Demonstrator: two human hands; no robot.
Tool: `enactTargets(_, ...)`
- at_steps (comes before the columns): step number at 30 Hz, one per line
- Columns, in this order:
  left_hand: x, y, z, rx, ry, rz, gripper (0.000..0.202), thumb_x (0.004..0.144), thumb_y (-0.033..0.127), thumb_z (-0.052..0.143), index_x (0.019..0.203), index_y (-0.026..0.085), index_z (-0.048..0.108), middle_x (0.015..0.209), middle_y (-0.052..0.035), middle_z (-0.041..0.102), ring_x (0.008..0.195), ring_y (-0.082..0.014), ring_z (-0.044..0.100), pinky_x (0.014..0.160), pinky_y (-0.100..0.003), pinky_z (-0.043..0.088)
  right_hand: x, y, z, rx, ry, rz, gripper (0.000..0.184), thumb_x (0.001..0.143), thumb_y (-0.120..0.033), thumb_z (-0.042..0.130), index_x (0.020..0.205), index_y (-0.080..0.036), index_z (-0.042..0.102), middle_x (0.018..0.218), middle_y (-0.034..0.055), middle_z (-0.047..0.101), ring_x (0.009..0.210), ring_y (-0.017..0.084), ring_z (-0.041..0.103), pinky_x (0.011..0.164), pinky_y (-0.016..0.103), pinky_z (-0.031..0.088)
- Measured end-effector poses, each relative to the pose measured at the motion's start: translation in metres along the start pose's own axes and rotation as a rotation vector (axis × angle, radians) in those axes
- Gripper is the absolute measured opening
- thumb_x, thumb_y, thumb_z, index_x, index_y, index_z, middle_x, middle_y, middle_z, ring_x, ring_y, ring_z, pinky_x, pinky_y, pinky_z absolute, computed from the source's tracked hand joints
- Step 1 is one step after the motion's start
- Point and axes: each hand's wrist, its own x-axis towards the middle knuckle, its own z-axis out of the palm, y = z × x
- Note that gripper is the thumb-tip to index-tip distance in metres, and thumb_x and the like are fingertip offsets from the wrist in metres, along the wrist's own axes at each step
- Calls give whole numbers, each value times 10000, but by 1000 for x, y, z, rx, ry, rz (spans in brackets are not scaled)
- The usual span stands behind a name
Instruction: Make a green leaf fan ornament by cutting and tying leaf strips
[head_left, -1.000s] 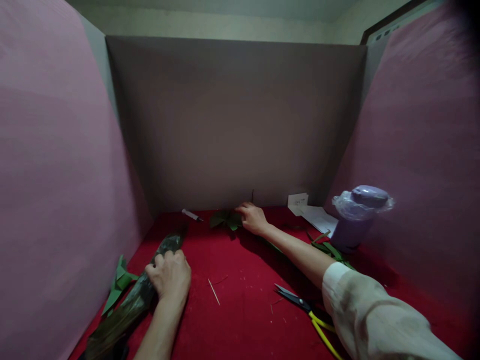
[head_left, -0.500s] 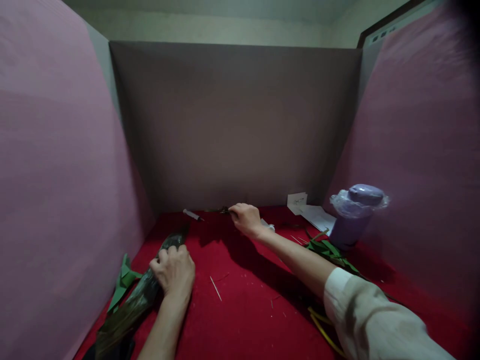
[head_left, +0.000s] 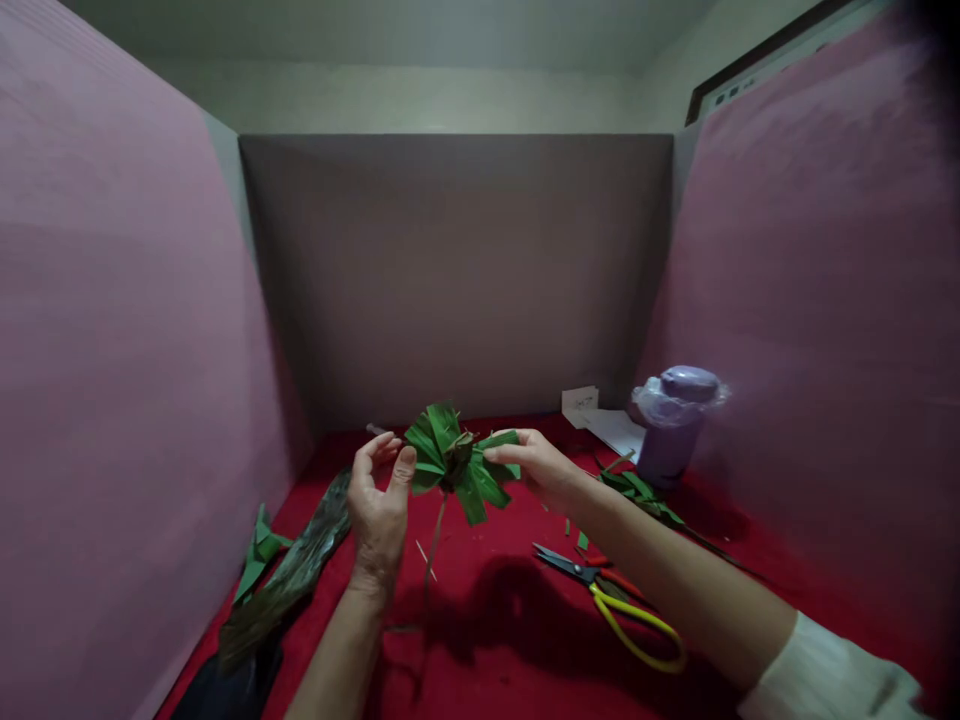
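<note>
A flower made of green leaf strips (head_left: pixel 472 492), with a brown centre and a thin stem hanging down, is held up above the red cloth. My right hand (head_left: pixel 541 462) pinches one of its petals between thumb and fingers on the right side. My left hand (head_left: pixel 381 500) is at the flower's left edge, thumb and fingers apart and curved; whether it touches the petals I cannot tell. Below the right forearm lie scissors (head_left: pixel 564 566) with yellow and red on the handles. A thin pale stick (head_left: pixel 426 560) rests on the cloth under the flower.
A long dark leaf bundle in clear wrap (head_left: pixel 307 560) and a folded green leaf (head_left: pixel 261 552) lie at the left. Green leaf pieces (head_left: pixel 641 492), white papers (head_left: pixel 616 432) and a purple plastic-wrapped container (head_left: pixel 671 440) are at the right. Pink side panels and a grey back panel enclose the red cloth (head_left: pixel 480 690).
My left hand has left the wrapped leaf bundle and come up to the right. My right hand has drawn back from the far edge and now holds the leaf flower. The scissors have come into full view.
</note>
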Motion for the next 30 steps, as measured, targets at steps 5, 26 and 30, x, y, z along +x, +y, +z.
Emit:
enactTargets(5, -11, 31, 2, -537, -448, -361, 385, 774, 398, 578, 1060, 141, 566, 957, -93, 660, 849, -196, 624, 748, -306, 468, -32, -1, -9, 52, -13, -14, 141, 613, -262, 687, 645, -136, 632, 588, -24, 550, 539, 80, 443, 548, 227, 335)
enactTargets(26, -34, 37, 21, -598, -600, -569, 319, 597, 183, 769, 885, 107, 653, 836, -79, 727, 739, -182, 666, 735, -316, 525, -60, -10, -11, 9, 87, -44, 145, 603, -259, 669, 620, -140, 588, 535, -46, 502, 508, 76, 439, 533, 230, 350)
enactTargets(30, -33, 32, 23, -556, -463, -452, 423, 609, 233, 760, 996, 150, 611, 949, -78, 690, 856, -187, 640, 807, -329, 491, -60, -15, -11, -7, 112, -71, 137, 613, -254, 650, 611, -139, 577, 550, -44, 494, 513, 76, 436, 522, 227, 348)
